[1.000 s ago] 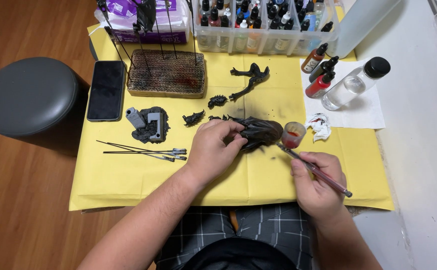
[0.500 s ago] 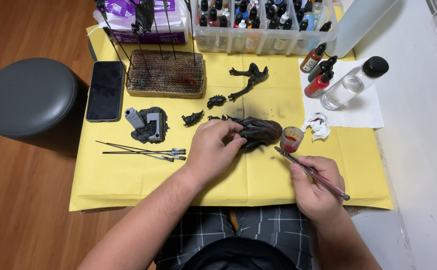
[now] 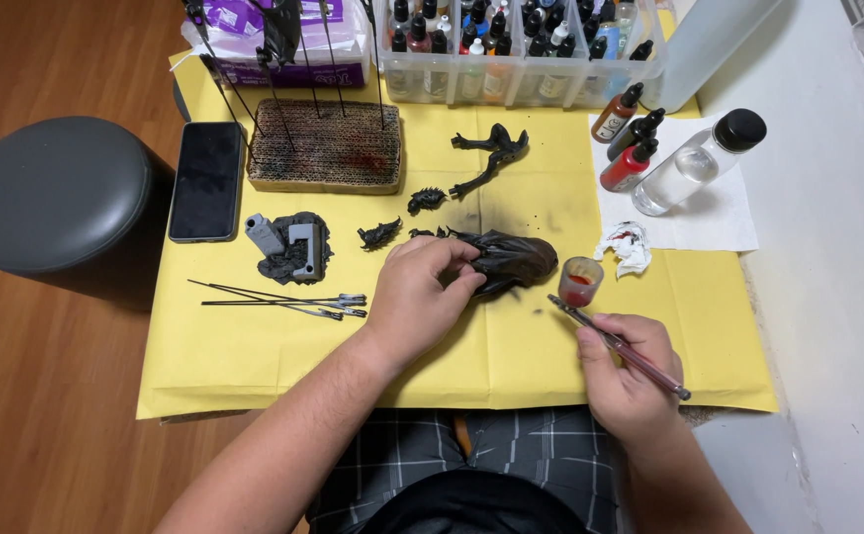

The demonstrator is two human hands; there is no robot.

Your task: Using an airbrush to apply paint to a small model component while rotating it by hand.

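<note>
My left hand [image 3: 420, 297] curls its fingers around the dark figure [image 3: 513, 259] on the yellow paper [image 3: 254, 366] over the counter. My right hand [image 3: 625, 371] pinches a brush [image 3: 615, 341], its tip beside the small cup [image 3: 580, 281] holding red paint. Behind, a clear bin [image 3: 511, 74] holds paint bottles.

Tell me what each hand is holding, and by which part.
The left hand grips the dark model piece by its left end. The right hand holds a thin paintbrush around the middle of its handle, tip toward the small paint cup.
</note>
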